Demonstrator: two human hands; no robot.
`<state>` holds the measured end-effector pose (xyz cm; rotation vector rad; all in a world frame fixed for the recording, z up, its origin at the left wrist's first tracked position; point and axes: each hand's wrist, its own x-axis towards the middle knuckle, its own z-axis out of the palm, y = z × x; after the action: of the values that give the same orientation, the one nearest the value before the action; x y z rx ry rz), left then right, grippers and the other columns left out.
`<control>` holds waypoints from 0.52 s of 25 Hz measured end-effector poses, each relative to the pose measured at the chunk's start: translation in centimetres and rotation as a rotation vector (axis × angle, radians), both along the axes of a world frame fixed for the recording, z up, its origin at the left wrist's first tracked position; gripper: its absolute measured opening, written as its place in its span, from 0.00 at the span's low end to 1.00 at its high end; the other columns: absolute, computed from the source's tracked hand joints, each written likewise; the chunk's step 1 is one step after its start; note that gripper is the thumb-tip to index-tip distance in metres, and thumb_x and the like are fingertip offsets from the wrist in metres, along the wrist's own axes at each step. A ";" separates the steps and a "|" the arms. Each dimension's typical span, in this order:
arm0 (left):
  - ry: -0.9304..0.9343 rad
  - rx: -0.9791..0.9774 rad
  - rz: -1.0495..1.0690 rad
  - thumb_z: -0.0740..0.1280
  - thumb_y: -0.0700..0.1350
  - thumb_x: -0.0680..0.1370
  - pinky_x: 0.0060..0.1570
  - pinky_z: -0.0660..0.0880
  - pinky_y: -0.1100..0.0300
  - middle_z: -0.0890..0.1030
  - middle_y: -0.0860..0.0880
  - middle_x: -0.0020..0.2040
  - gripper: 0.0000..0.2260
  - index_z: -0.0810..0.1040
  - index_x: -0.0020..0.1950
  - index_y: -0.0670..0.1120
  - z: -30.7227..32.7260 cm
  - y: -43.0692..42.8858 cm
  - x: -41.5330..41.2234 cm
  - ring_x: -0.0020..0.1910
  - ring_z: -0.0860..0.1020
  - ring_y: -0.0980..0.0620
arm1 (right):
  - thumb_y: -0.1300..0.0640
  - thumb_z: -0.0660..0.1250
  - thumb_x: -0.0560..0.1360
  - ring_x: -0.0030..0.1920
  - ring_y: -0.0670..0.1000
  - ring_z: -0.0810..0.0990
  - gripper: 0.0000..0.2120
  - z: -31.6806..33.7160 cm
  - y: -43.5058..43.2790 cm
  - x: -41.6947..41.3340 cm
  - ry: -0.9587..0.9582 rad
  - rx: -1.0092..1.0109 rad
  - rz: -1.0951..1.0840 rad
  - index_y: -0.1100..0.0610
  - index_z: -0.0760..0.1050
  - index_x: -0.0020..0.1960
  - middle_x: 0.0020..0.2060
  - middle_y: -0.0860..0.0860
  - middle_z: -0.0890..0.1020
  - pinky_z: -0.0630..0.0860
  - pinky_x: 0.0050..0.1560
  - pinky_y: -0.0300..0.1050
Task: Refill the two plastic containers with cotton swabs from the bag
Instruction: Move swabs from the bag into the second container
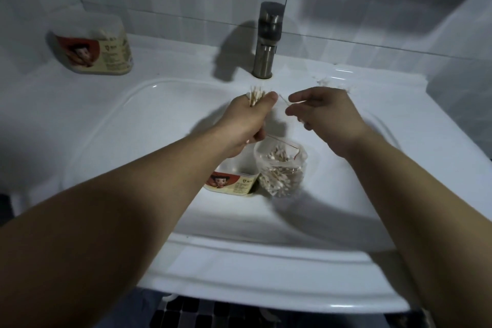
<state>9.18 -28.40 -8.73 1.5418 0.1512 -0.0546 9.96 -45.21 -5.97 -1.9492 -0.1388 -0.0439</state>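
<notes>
Bundle of swabs (256, 95) is clamped upright in the fist of the left hand (250, 120), with the tips fanned out above thumb and forefinger. The sticks are pale wood with white cotton ends. It is probably held this way so the ends can be evened before loading.

A single swab (283, 100) appears to be pinched between thumb and forefinger of the right hand (328, 114), just beside the bundle. It is judged to be a stray being added or pulled out.

Bag (282, 170) is stood directly below both hands, mouth open and well filled. Open container (235, 181) is set right beside the bag, under the left wrist, likely kept close for a short drop; its fill is hidden by the arm.

Second container (98, 48) is parked well beyond the left hand on the ledge of the sink (106, 120) and seems full. Tap (267, 40) is seen beyond the fingertips.
</notes>
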 end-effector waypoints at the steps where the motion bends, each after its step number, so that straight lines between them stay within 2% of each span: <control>1: 0.003 0.010 -0.018 0.66 0.56 0.82 0.38 0.72 0.57 0.72 0.50 0.32 0.15 0.79 0.53 0.44 0.0 -0.1 -0.1 0.29 0.70 0.52 | 0.64 0.75 0.72 0.31 0.47 0.77 0.09 0.0 0.3 -0.2 -0.008 0.021 0.036 0.56 0.83 0.51 0.33 0.52 0.84 0.74 0.37 0.42; 4: 0.006 -0.013 -0.090 0.67 0.53 0.82 0.36 0.72 0.58 0.74 0.50 0.35 0.13 0.80 0.55 0.43 0.0 -0.4 -0.3 0.29 0.69 0.54 | 0.63 0.76 0.73 0.33 0.49 0.80 0.13 -0.2 0.9 -0.6 0.000 -0.002 0.116 0.56 0.81 0.56 0.36 0.56 0.86 0.77 0.39 0.43; 6: 0.008 -0.033 -0.111 0.64 0.52 0.84 0.34 0.73 0.59 0.77 0.48 0.38 0.12 0.80 0.54 0.44 0.1 -0.4 -0.5 0.31 0.71 0.54 | 0.60 0.76 0.73 0.35 0.48 0.81 0.16 -0.3 0.9 -0.6 0.005 -0.066 0.118 0.53 0.80 0.59 0.37 0.53 0.87 0.78 0.41 0.44; 8: 0.043 -0.072 -0.090 0.61 0.51 0.85 0.34 0.75 0.59 0.79 0.49 0.40 0.12 0.78 0.51 0.45 0.3 -0.5 -0.5 0.33 0.75 0.54 | 0.54 0.78 0.71 0.40 0.43 0.83 0.22 -0.3 0.8 -0.7 -0.058 -0.218 0.122 0.49 0.78 0.64 0.41 0.47 0.87 0.77 0.46 0.43; 11: 0.072 -0.111 -0.076 0.59 0.51 0.86 0.35 0.75 0.58 0.78 0.51 0.38 0.11 0.76 0.51 0.46 0.5 -0.5 -0.6 0.33 0.78 0.54 | 0.48 0.81 0.68 0.57 0.42 0.78 0.39 -0.5 0.9 -1.2 -0.146 -0.362 0.236 0.44 0.69 0.75 0.61 0.41 0.78 0.76 0.53 0.39; 13: 0.065 -0.124 -0.124 0.59 0.51 0.86 0.35 0.73 0.59 0.76 0.52 0.35 0.11 0.75 0.51 0.47 0.7 -0.5 -0.8 0.32 0.78 0.54 | 0.48 0.82 0.65 0.64 0.43 0.72 0.51 -0.9 0.9 -1.3 -0.155 -0.435 0.342 0.46 0.59 0.81 0.68 0.41 0.70 0.73 0.55 0.36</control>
<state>8.37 -28.90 -8.03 1.4251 0.1018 -0.2083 8.66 -44.26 -6.84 -2.3261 -0.6265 0.0668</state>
